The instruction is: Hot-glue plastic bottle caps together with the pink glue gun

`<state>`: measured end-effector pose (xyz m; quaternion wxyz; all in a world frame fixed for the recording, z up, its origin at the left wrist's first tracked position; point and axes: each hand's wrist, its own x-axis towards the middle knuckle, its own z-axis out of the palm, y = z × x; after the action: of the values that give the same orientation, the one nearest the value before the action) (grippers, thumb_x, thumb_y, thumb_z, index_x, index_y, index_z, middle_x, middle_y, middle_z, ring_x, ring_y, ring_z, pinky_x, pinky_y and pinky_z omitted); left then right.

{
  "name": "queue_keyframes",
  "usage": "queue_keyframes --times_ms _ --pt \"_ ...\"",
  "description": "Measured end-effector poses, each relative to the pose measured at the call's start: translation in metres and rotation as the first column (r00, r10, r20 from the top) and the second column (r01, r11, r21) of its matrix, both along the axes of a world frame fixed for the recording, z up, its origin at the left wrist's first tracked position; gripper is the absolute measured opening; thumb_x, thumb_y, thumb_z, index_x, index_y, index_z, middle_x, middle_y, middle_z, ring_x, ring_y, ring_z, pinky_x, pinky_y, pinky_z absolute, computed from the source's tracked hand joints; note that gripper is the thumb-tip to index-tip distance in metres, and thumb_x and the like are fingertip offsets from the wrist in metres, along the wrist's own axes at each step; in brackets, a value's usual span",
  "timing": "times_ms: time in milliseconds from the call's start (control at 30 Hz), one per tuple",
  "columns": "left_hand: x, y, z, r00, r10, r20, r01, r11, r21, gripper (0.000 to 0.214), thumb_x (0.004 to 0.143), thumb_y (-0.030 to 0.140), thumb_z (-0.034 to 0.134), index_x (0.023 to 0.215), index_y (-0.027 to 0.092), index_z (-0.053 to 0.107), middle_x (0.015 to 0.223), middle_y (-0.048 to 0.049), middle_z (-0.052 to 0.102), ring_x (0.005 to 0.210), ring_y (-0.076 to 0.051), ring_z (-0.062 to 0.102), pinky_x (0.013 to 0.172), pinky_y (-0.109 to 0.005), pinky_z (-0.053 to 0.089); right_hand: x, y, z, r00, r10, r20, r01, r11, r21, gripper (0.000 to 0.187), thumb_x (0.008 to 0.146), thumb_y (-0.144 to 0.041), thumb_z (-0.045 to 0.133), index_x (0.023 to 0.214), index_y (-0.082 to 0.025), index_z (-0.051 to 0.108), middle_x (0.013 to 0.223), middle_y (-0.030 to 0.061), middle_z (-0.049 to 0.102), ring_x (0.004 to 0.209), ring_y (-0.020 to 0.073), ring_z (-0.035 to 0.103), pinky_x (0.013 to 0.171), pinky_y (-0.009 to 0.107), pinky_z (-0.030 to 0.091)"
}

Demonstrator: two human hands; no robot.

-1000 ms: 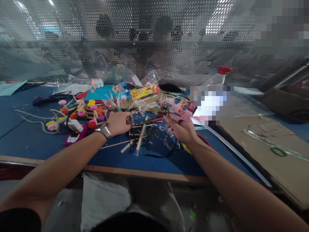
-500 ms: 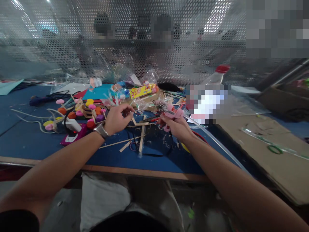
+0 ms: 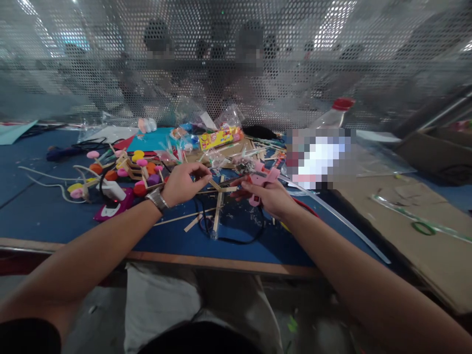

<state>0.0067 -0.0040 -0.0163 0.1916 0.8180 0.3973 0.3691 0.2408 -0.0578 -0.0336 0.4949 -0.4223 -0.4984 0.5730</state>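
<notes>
My left hand (image 3: 186, 184), a watch on its wrist, has thumb and forefinger pinched at the upper end of a thin wooden stick (image 3: 215, 185). That stick meets another wooden stick (image 3: 218, 214) and a short one in a Y shape on the blue table. My right hand (image 3: 275, 199) is wrapped round a pink hot glue gun (image 3: 262, 178), its nozzle pointing left, above and right of the joined sticks. A long translucent glue stick (image 3: 339, 216) runs out behind the gun toward the lower right. A black cord (image 3: 239, 241) loops below.
Pom-pom-decorated wooden pieces (image 3: 138, 167) and a purple power strip (image 3: 116, 206) with a white plug stand at left. Behind lie a yellow packet (image 3: 220, 137), plastic bags and loose sticks. Cardboard (image 3: 416, 236) covers the right side, near a red-capped bottle (image 3: 341, 108). A perforated metal screen rises behind.
My left hand has moved slightly right, and its fingertips have come together at the stick's end. The glue gun stays in my right hand, nearly in place.
</notes>
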Motion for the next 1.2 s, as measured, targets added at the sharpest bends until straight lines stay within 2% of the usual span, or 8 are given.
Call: queue_keyframes --times_ms 133,367,500,667,833,967,1200 --pt "0.0005 -0.0004 -0.0007 0.999 -0.046 0.022 0.046 0.999 -0.017 0.016 0.084 0.031 0.068 0.084 0.016 0.073 0.078 -0.0044 0.075 0.07 -0.014 0.067 0.066 -0.026 0.054 0.0006 0.0011 -0.0015 0.998 -0.028 0.057 0.029 0.999 -0.019 0.041 0.054 -0.053 0.092 0.077 -0.022 0.075 0.084 0.0045 0.076 0.073 0.0213 0.073 0.07 0.036 0.059" --pt "0.0011 -0.0023 0.0007 0.985 -0.144 0.096 0.149 0.988 -0.042 0.023 0.085 0.037 0.069 0.089 0.015 0.072 0.079 -0.0053 0.074 0.07 -0.014 0.066 0.067 -0.026 0.055 0.0004 0.0035 -0.0045 0.983 -0.091 0.157 0.102 0.993 -0.063 0.03 0.057 -0.038 0.089 0.076 -0.022 0.074 0.076 0.0025 0.075 0.072 0.0188 0.07 0.055 0.026 0.048" --pt "0.0011 -0.0022 -0.0015 0.974 -0.191 0.123 0.2 0.977 -0.068 0.032 0.082 0.04 0.073 0.101 0.014 0.07 0.085 -0.0058 0.073 0.073 -0.014 0.067 0.07 -0.026 0.056 0.0011 0.0042 -0.0045 0.985 -0.104 0.139 0.108 0.994 -0.025 0.028 0.06 -0.039 0.087 0.077 -0.022 0.074 0.077 0.0032 0.075 0.074 0.0206 0.07 0.057 0.029 0.05" --pt "0.0008 -0.0008 -0.0063 0.963 -0.221 0.156 0.242 0.961 -0.132 0.047 0.077 0.037 0.078 0.115 0.013 0.064 0.085 -0.005 0.073 0.079 -0.016 0.07 0.076 -0.028 0.057 0.0017 0.0032 -0.0035 0.98 -0.115 0.16 0.124 0.991 -0.048 0.025 0.062 -0.035 0.087 0.079 -0.023 0.074 0.082 0.0051 0.077 0.079 0.0234 0.072 0.06 0.031 0.053" --pt "0.0013 -0.0027 -0.0043 0.963 -0.268 0.014 0.267 0.953 -0.144 0.026 0.084 0.039 0.072 0.095 0.015 0.071 0.081 -0.0032 0.072 0.073 -0.014 0.066 0.071 -0.025 0.054 0.0006 0.0001 0.0001 0.981 -0.088 0.171 0.098 0.994 -0.053 0.022 0.064 -0.033 0.084 0.081 -0.023 0.075 0.083 0.006 0.077 0.078 0.0228 0.072 0.057 0.029 0.05" --pt "0.0024 -0.0045 -0.002 0.962 -0.275 0.003 0.272 0.95 -0.155 0.025 0.086 0.04 0.07 0.09 0.016 0.071 0.078 -0.003 0.072 0.071 -0.013 0.065 0.069 -0.025 0.053 -0.0009 -0.0026 0.0029 0.982 -0.084 0.17 0.093 0.994 -0.048 0.026 0.061 -0.034 0.084 0.082 -0.022 0.075 0.08 0.0049 0.076 0.074 0.0218 0.072 0.055 0.028 0.049" --pt "0.0036 -0.0054 0.0003 0.966 -0.258 0.026 0.258 0.947 -0.191 0.027 0.086 0.043 0.069 0.086 0.016 0.069 0.077 -0.003 0.072 0.071 -0.014 0.065 0.07 -0.026 0.053 -0.0033 -0.0028 0.0026 0.994 -0.103 0.045 0.103 0.995 -0.01 0.031 0.056 -0.043 0.089 0.072 -0.023 0.072 0.083 0.0049 0.076 0.076 0.0243 0.072 0.073 0.04 0.06"
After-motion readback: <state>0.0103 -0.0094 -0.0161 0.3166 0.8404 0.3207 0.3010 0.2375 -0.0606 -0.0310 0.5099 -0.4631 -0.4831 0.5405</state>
